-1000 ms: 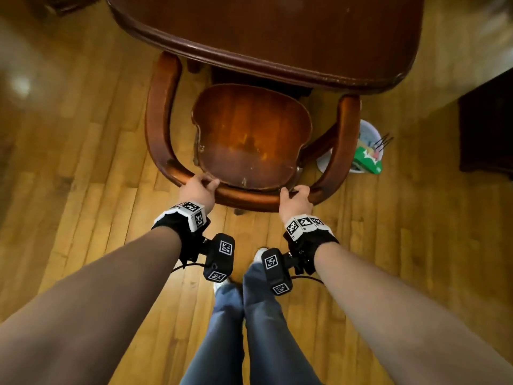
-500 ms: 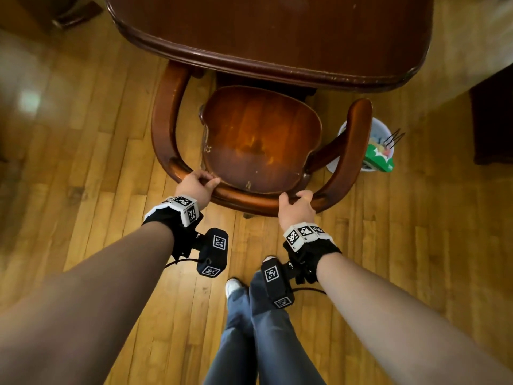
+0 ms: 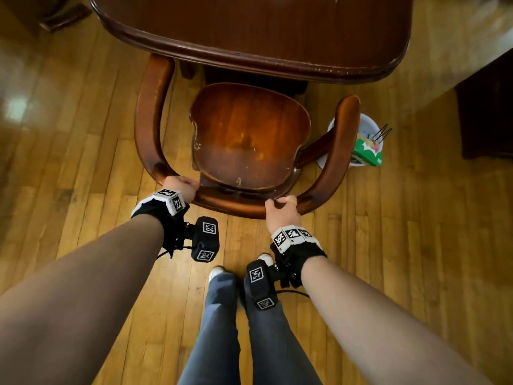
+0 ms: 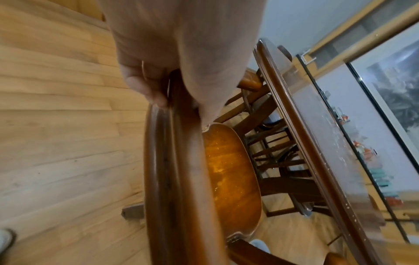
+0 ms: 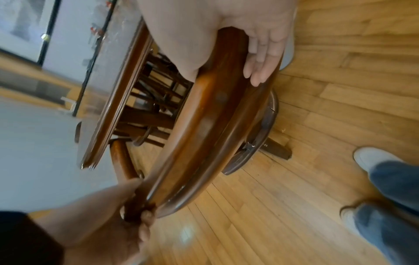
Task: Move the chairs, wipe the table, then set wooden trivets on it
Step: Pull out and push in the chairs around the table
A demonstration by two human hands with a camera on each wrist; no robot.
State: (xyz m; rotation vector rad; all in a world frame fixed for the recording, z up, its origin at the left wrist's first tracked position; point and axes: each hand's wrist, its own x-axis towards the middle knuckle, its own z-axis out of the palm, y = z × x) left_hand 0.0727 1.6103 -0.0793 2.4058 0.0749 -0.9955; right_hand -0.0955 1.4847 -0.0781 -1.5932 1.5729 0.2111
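A dark wooden armchair (image 3: 249, 140) with a curved back rail stands at the near end of the brown table (image 3: 263, 31), its seat mostly out from under the edge. My left hand (image 3: 181, 187) grips the rail's left bend, and my right hand (image 3: 281, 208) grips it right of centre. In the left wrist view my left hand (image 4: 156, 80) wraps the rail (image 4: 179, 170) above the seat (image 4: 229, 170). In the right wrist view my right hand (image 5: 260, 53) clasps the rail (image 5: 204, 116), thumb on the inner side. No cloth or trivets show.
A white bucket (image 3: 369, 126) holding a green box stands on the floor by the chair's right arm. A dark cabinet (image 3: 488, 107) sits at far right. More chair legs (image 4: 272, 154) crowd under the table. My feet (image 3: 219, 273) stand just behind the chair.
The chair has slid out from under the table toward me, showing more of its seat and arms. Both hands kept their hold on the rail, and my feet shifted.
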